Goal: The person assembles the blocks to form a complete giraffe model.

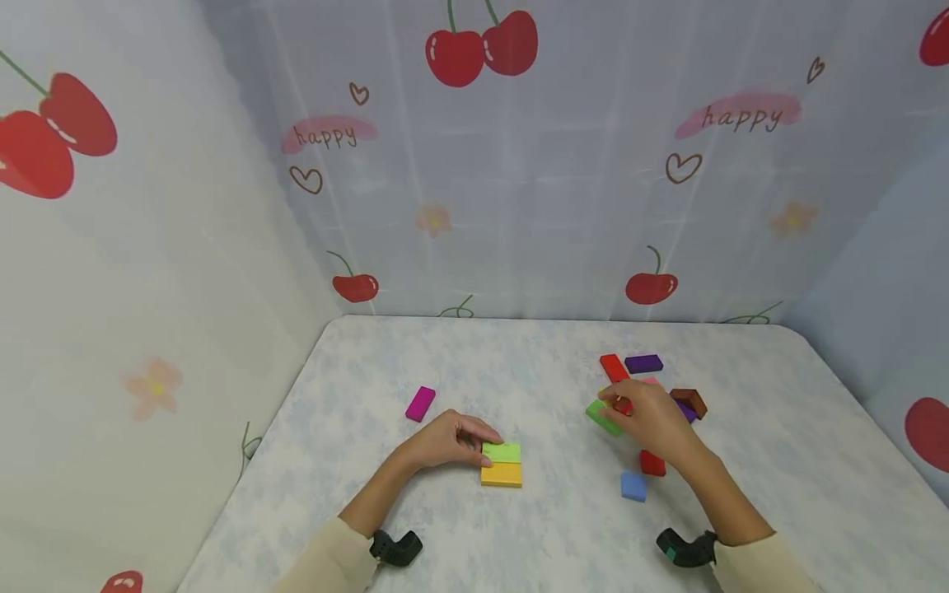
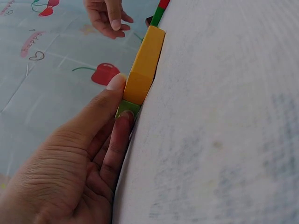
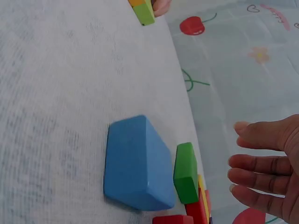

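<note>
My left hand (image 1: 448, 442) pinches a light green block (image 1: 502, 452), its thumb by the seam with a yellow block (image 1: 502, 475). Those two blocks lie side by side, touching, on the table. The left wrist view shows the thumb against the yellow block (image 2: 145, 65) and a fingertip on the light green end (image 2: 126, 108). Over the pile on the right hovers my right hand (image 1: 652, 416), fingers apart and holding nothing. Below it is a green block (image 1: 602, 417); the right wrist view shows this green block (image 3: 186, 172) apart from the fingers.
A magenta block (image 1: 420, 403) lies beyond my left hand. Around my right hand are red (image 1: 614, 367), purple (image 1: 643, 363) and brown (image 1: 691, 401) blocks. Nearer me sit another red block (image 1: 652, 463) and a blue block (image 1: 633, 486). Patterned curtains (image 1: 549, 206) surround the table.
</note>
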`<state>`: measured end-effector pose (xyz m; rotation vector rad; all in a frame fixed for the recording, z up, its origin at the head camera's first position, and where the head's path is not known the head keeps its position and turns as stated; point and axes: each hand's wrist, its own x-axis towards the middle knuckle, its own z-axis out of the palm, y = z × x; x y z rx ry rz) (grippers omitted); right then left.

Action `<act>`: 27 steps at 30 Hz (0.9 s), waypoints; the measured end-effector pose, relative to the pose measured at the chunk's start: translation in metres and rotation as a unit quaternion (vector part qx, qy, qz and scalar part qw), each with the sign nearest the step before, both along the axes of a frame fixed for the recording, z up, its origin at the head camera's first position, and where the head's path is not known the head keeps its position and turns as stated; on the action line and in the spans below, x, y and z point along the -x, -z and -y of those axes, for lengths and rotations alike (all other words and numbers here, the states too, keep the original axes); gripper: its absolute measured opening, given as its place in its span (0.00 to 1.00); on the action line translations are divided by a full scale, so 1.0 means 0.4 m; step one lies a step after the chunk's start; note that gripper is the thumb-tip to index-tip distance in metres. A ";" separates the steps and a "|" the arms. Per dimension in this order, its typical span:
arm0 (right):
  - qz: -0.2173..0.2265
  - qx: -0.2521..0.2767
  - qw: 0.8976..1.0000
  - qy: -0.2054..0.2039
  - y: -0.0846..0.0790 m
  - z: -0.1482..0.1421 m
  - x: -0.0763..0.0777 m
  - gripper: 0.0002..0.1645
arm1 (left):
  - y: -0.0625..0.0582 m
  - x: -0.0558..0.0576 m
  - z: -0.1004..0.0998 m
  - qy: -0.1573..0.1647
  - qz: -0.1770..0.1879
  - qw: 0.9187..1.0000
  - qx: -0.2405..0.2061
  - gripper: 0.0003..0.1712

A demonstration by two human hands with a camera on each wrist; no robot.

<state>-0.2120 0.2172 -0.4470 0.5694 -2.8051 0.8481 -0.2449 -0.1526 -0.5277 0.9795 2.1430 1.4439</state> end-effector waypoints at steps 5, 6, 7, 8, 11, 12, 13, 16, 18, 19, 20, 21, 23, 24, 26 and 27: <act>0.020 -0.024 0.999 0.007 0.030 -0.021 0.004 0.15 | 0.014 -0.016 -0.006 -0.010 0.000 1.000 0.013 0.19; 0.027 -0.027 0.999 0.008 0.034 -0.021 0.006 0.16 | 0.013 -0.016 -0.007 -0.015 -0.001 1.000 0.016 0.19; 0.037 -0.029 0.999 0.010 0.037 -0.020 0.009 0.17 | 0.012 -0.017 -0.007 -0.018 -0.002 1.000 0.018 0.19; 0.045 -0.033 0.998 0.012 0.041 -0.019 0.011 0.17 | 0.012 -0.016 -0.007 -0.018 -0.002 1.000 0.017 0.19; 0.065 -0.049 0.997 0.015 0.050 -0.016 0.016 0.18 | 0.015 -0.013 -0.007 -0.014 -0.004 1.000 0.019 0.19; 0.066 -0.055 0.996 0.013 0.053 -0.015 0.017 0.17 | 0.016 -0.012 -0.006 -0.012 -0.004 1.000 0.018 0.19; 0.067 -0.059 0.996 0.011 0.055 -0.015 0.017 0.17 | 0.017 -0.011 -0.006 -0.010 -0.005 1.000 0.017 0.19; 0.065 -0.072 0.995 0.012 0.061 -0.015 0.017 0.18 | 0.018 -0.007 -0.007 -0.006 -0.005 1.000 0.012 0.19; 0.064 -0.081 0.995 0.016 0.063 -0.014 0.017 0.18 | 0.016 -0.006 -0.007 -0.004 -0.005 1.000 0.011 0.19; 0.066 -0.084 0.994 0.019 0.063 -0.012 0.016 0.19 | 0.014 -0.005 -0.008 -0.004 -0.005 1.000 0.011 0.19; 0.067 -0.089 0.994 0.021 0.063 -0.011 0.016 0.20 | 0.013 -0.005 -0.007 -0.004 -0.005 1.000 0.011 0.19; 0.067 -0.093 0.993 0.022 0.062 -0.009 0.015 0.20 | 0.011 -0.004 -0.007 -0.004 -0.006 1.000 0.012 0.19; 0.068 -0.103 0.992 0.022 0.058 -0.005 0.013 0.22 | 0.008 -0.003 -0.006 -0.005 -0.007 1.000 0.012 0.19; 0.069 -0.107 0.992 0.023 0.057 -0.003 0.012 0.22 | 0.007 -0.003 -0.005 -0.005 -0.009 1.000 0.012 0.19; 0.068 -0.116 0.991 0.021 0.053 0.001 0.010 0.23 | 0.006 -0.002 -0.004 -0.004 -0.007 1.000 0.011 0.19; 0.067 -0.120 0.990 0.020 0.052 0.003 0.009 0.24 | 0.005 -0.002 -0.004 -0.004 -0.007 1.000 0.010 0.19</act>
